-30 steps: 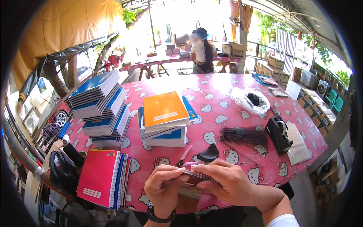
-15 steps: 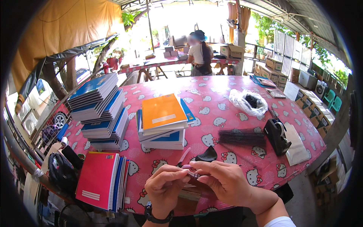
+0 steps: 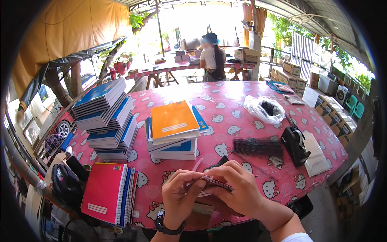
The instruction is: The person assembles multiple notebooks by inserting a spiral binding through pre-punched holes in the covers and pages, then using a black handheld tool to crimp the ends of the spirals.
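Observation:
Both my hands are closed at the near edge of the table, fingertips close together. Between them is a small spiral-bound notebook (image 3: 218, 183), seen nearly edge-on, its dark coil running out under my right fingers. My left hand (image 3: 179, 193), with a black watch on its wrist, pinches the coil's left end between thumb and fingertips. My right hand (image 3: 242, 191) grips the bound edge from above; its fingers hide most of the cover. Just beyond my fingers lie a thin pink handle (image 3: 197, 164) and a black object (image 3: 221, 161), partly covered by my right hand.
Black spiral coils (image 3: 258, 147) lie beside a black tape dispenser (image 3: 295, 146). Stacked notebooks stand left (image 3: 107, 121) and centre (image 3: 175, 121); red-topped ones (image 3: 102, 189) lie near left. A plastic bag (image 3: 264, 109) sits farther right. A person (image 3: 213, 58) stands by another table.
My right hand has shifted slightly and its fingers have curled inward. My left hand has moved a little right. More of the notebook's coiled edge now shows.

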Demonstrator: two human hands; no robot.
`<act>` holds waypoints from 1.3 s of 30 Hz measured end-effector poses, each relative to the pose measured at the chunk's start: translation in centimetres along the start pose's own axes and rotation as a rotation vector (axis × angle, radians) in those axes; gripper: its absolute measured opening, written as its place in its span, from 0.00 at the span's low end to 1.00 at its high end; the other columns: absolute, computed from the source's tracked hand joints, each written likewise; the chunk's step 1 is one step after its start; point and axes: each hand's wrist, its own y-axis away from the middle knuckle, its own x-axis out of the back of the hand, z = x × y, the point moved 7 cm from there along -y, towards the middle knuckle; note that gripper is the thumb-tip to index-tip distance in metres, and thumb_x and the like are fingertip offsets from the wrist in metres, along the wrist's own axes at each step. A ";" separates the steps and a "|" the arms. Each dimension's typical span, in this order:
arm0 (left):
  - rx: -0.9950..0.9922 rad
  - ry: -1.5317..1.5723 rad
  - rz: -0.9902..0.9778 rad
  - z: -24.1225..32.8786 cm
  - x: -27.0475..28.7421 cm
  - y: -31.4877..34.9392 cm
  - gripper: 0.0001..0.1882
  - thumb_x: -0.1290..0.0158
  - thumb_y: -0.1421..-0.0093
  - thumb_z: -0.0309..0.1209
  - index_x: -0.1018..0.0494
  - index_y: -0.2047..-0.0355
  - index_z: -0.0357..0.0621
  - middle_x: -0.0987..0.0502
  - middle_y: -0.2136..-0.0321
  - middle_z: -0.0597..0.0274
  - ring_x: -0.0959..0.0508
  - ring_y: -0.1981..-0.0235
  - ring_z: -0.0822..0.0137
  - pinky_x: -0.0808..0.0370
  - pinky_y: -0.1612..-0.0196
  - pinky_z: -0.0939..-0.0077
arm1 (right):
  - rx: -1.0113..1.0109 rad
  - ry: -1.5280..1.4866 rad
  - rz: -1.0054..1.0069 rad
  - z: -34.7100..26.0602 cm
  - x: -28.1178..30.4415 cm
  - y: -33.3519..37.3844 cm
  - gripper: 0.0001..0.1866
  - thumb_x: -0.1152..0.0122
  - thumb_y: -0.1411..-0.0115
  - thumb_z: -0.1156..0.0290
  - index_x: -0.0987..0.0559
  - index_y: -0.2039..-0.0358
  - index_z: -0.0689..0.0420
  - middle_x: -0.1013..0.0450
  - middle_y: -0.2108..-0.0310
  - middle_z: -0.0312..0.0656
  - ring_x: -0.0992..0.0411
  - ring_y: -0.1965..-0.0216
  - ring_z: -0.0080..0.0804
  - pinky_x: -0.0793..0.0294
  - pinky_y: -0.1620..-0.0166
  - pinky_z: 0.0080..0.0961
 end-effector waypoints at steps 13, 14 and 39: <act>-0.104 -0.324 0.003 0.8 -0.8 -1.1 0.07 0.41 0.49 0.22 0.23 0.68 0.39 0.23 0.72 0.60 0.23 0.71 0.71 0.27 0.68 0.80 | -0.067 0.137 0.044 0.9 0.1 0.0 0.12 0.40 0.48 0.75 0.26 0.62 0.59 0.27 0.69 0.42 0.27 0.65 0.42 0.29 0.65 0.34; -0.123 -0.397 0.006 0.8 -1.1 -1.2 0.07 0.41 0.49 0.22 0.23 0.68 0.39 0.23 0.73 0.60 0.23 0.71 0.71 0.27 0.68 0.80 | -0.070 0.141 0.044 1.1 -0.1 0.0 0.12 0.40 0.48 0.75 0.26 0.62 0.59 0.27 0.69 0.42 0.27 0.65 0.42 0.29 0.65 0.34; 0.043 0.094 0.009 -2.1 2.1 -0.6 0.05 0.42 0.48 0.19 0.23 0.70 0.39 0.24 0.68 0.63 0.24 0.64 0.75 0.27 0.63 0.82 | -0.164 0.028 0.096 0.0 -2.0 -0.8 0.13 0.36 0.49 0.71 0.24 0.62 0.58 0.26 0.73 0.41 0.28 0.71 0.35 0.28 0.67 0.28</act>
